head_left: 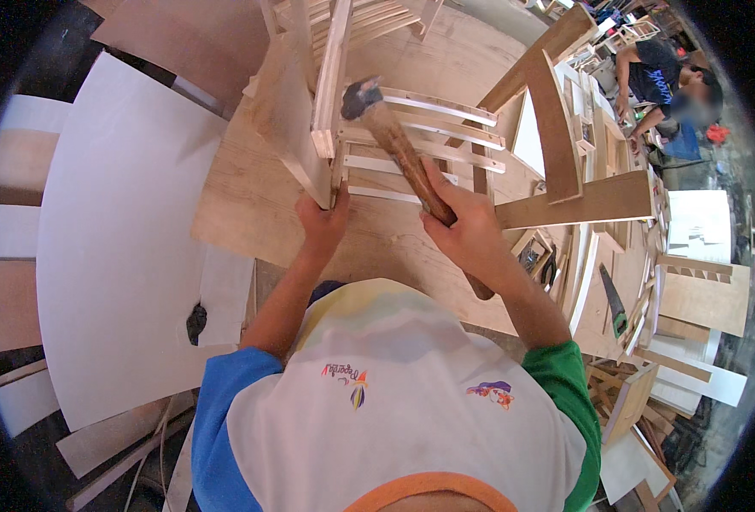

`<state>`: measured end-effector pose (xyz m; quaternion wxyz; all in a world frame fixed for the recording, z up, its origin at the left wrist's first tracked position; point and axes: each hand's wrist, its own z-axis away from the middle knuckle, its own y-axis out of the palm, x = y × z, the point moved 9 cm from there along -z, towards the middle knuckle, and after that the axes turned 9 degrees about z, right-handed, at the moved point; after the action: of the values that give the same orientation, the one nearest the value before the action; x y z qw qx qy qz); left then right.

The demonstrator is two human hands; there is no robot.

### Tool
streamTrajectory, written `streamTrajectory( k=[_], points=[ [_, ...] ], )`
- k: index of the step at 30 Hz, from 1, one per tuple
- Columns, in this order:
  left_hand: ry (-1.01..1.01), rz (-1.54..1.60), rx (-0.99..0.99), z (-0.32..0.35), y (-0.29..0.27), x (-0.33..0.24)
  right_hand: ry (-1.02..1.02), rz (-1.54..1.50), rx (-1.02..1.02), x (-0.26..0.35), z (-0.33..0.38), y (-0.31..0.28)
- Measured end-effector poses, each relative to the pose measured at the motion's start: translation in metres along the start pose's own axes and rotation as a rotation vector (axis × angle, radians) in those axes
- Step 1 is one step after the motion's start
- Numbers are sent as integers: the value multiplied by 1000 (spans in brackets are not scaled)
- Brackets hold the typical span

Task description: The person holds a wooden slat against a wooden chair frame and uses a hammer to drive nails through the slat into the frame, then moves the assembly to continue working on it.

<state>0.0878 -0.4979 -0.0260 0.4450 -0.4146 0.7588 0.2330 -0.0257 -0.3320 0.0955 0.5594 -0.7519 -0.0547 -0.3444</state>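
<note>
My right hand [467, 224] is closed round the wooden handle of a hammer [407, 162]. The hammer's dark head, a little blurred, is raised at the upper left beside an upright wooden part. With my left hand [323, 224] I grip the near lower end of an upright wooden board [288, 119], thumb on one side and fingers on the other. Several pale slats [441, 130] run rightward from the board, forming a slatted wooden frame with a brown side piece [556, 128]. The hammer covers part of the slats. Whatever small piece may lie under my left fingertips is hidden.
The frame stands on a plywood worktop [386, 243]. A large white sheet [130, 247] lies to the left. On the right are a handsaw [614, 300], a small wooden box of hardware [531, 250] and stacked offcuts. Another person [655, 81] works at the far right.
</note>
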Motion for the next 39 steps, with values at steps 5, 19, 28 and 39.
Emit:
streamTrajectory(
  k=[5, 19, 28, 39],
  points=[
    [-71, 128, 77, -1, 8, 1, 20, -33, 65, -8, 1, 12],
    [-20, 49, 9, -3, 3, -3, 14, -26, -14, -5, -5, 2],
    [-68, 78, 76, -3, 7, 0, 5, -16, 4, -8, -7, 8],
    [-59, 91, 70, 0, 7, 6, 1, -57, -33, -7, -6, 0]
  ],
)
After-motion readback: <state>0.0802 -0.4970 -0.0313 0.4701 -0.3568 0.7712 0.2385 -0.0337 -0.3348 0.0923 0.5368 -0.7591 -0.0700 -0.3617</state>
